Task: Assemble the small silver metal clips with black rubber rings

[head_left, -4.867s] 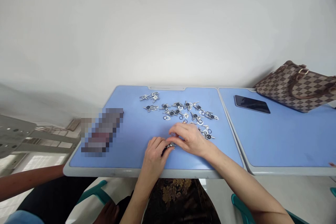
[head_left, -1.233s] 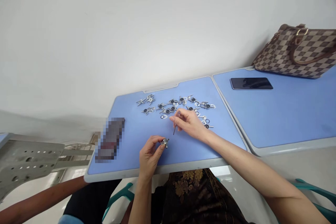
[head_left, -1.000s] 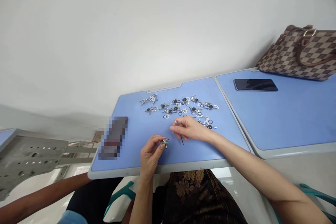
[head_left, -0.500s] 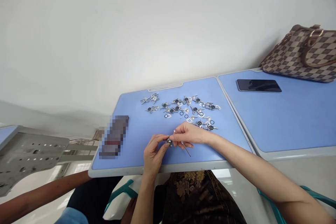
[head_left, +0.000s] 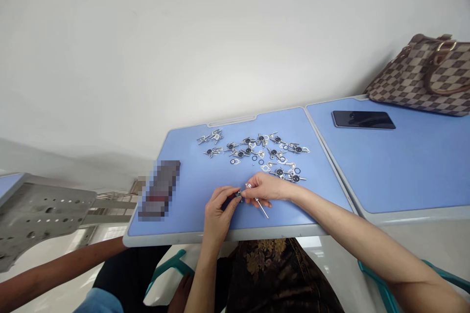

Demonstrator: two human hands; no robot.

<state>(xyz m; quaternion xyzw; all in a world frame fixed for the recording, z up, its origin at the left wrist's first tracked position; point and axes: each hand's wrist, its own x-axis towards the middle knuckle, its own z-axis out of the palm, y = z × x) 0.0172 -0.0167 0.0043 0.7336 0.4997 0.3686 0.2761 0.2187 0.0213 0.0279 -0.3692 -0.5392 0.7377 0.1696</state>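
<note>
Pinched between its thumb and fingertips, the left hand (head_left: 216, 209) holds a small metal part (head_left: 238, 194) just above the near side of a blue desk (head_left: 191, 205). Close against it, the right hand (head_left: 263, 188) reaches in with thumb and forefinger, its tips at the part, while its curled fingers also grip a thin metal rod (head_left: 263, 209) that slants down toward the near edge. Whether the right fingertips press on the part or only meet it cannot be told; the fingers hide most of it.

It looks like close two-handed handling of the one part, the left hand steadying and the right working at its side. Such a hold seems to call for a firm left pinch and small finger movements, with the rod kept clear.

Beyond the hands lie metal pieces with round black centres (head_left: 279, 172), flat plates (head_left: 265, 168) and dark rings (head_left: 261, 162), loosely spread, with a group of silver pieces (head_left: 216, 136) toward the far left. A phone (head_left: 363, 120) and a checkered bag (head_left: 414, 78) rest on the adjoining desk (head_left: 411, 171). Another person's forearm (head_left: 62, 266) shows at the left.
</note>
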